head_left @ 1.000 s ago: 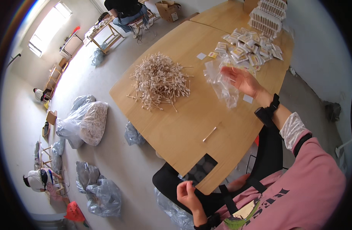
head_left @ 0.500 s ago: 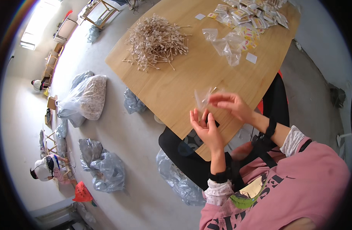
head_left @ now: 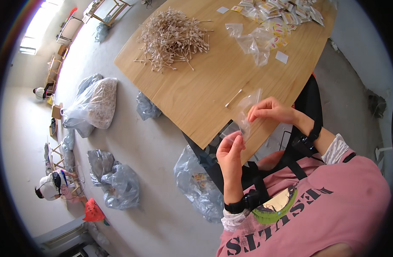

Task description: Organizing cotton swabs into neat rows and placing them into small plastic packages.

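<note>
1. The left fingers (head_left: 238, 144) look pinched together on the lower end of a small clear bag (head_left: 246, 104), which rises from them toward the right fingers (head_left: 260, 113).
2. The right fingers are curled, tips at the bag's near side; I can't tell whether they are clamped on it.
3. The bag should handle as almost weightless, limp and slippery, prone to clinging and creasing; its edges look the best place to hold, in a fingertip pinch.
4. Just beyond the left fingers, a single cotton swab (head_left: 233, 98) lies on the worktop (head_left: 192, 103); it is probably light, with a thin, snappable stick.
5. Well beyond the right fingers, packets (head_left: 286, 15) carry yellow print too small to read.
6. Large dark lettering crosses the pink shirt (head_left: 346, 188), nearer the body than the fingers.
7. I see no writing on the bag.
</note>
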Available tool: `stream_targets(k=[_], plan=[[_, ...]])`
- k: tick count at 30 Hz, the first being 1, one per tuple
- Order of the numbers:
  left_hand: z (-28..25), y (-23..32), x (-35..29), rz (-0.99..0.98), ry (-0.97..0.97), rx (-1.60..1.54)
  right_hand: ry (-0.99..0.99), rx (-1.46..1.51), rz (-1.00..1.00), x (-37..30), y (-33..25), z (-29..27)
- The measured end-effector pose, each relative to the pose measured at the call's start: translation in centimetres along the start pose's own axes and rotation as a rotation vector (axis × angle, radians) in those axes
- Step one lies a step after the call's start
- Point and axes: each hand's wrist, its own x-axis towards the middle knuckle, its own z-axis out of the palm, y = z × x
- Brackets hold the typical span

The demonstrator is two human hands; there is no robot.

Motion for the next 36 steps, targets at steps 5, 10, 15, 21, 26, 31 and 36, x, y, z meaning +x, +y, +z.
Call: stream_targets(k=[5, 10, 15, 21, 26, 31, 36], plan=[[-0.1, 2.6, -3.2, 0.052, 0.141, 0.328, 0.471, 0.126, -0.151, 2.2, 1.1, -3.7], [-3.7, 3.1, -6.8, 0.161, 0.325, 0.495, 0.344, -0.265, -0.131, 2.1, -0.7, -1.9], [-2.7, 2.8, -9.3, 0.135, 0.095, 0.336, -0.027, -0.209, -0.253, -2.2, -2.0, 10.0], [-3.0, 3.0, -11.9, 0.206, 0.167, 0.348, -0.069, -0.157, 0.026, -5.2, -3.0, 12.0], [-4.4, 2.7, -13.7, 0.163, 0.199, 0.426, 0.047, -0.026, 0.135, -6.3, -3.4, 12.6], [-5.8, 4.4, -14.2, 0.216, 0.587, 0.464, 0.453, 0.19, -0.017, -4.3, -3.3, 13.4], [-6.1, 4.0, -14.7, 0.097, 0.433, 0.312, -0.105, -0.421, -0.268, -4.6, -3.6, 18.3]])
